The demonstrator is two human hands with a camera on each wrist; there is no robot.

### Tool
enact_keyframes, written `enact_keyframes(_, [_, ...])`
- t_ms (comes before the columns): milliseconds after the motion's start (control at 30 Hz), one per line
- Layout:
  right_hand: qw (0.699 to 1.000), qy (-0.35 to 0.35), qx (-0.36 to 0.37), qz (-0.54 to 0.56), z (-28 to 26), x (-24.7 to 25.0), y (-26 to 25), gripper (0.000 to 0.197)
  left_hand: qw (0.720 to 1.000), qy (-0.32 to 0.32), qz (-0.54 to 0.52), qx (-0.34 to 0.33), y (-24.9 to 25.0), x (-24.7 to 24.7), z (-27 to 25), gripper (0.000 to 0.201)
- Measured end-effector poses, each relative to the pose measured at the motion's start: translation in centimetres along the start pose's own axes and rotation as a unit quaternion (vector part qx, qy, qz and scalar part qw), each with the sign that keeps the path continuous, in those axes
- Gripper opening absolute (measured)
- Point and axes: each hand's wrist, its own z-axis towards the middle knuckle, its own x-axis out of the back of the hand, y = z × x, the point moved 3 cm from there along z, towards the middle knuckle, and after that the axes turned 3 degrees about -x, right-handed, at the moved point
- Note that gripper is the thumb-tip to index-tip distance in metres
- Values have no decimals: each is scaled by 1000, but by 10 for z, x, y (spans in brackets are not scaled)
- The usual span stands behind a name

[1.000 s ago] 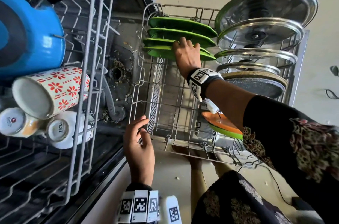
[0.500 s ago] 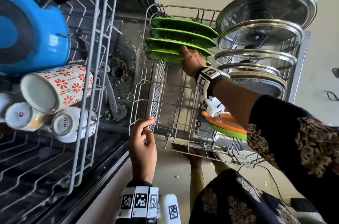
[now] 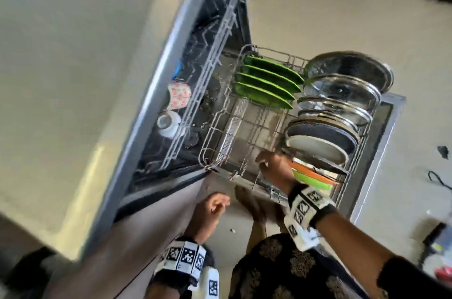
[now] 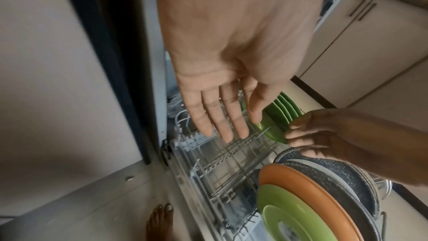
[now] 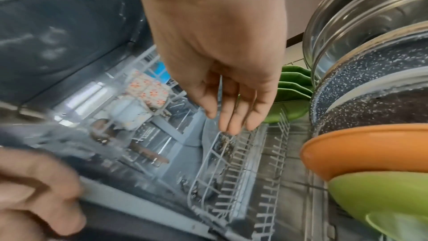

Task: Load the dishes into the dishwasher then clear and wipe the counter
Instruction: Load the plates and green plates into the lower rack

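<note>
The dishwasher's lower rack (image 3: 221,112) is pulled out. Several dark green plates (image 3: 266,83) stand at its far end, with glass lids (image 3: 342,88) and a speckled pan (image 3: 325,134) along the right side. An orange plate (image 3: 313,172) and a light green plate (image 3: 310,180) stand at the near right. My right hand (image 3: 269,161) hovers over the rack's near part beside the orange plate; its fingers (image 5: 234,116) hang relaxed and hold nothing. My left hand (image 3: 217,205) is off the rack near its front left corner, its fingers (image 4: 222,125) straight and empty.
The upper rack (image 3: 203,93) holds a floral mug (image 3: 178,94), a white cup (image 3: 168,122) and something blue. A pale cabinet panel fills the left. My bare foot (image 4: 159,223) is under the rack's front edge. A black cable (image 3: 437,178) lies on the floor at right.
My right hand has left the dark green plates and drawn back to the rack's near end. My left hand has come off the rack's rim. The head view has pulled up and away.
</note>
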Motion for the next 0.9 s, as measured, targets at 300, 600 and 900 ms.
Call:
enact_keyframes(300, [990, -104, 85, -32, -113, -31, -74, 17, 981, 148, -119, 33, -35, 42, -160, 20])
enact_keyframes(600, [958, -162, 221, -80, -193, -91, -135, 41, 954, 263, -136, 45, -81, 30, -299, 31])
enact_keyframes(900, [871, -337, 317, -164, -339, -212, -190, 34, 867, 443, -224, 46, -124, 18, -443, 39])
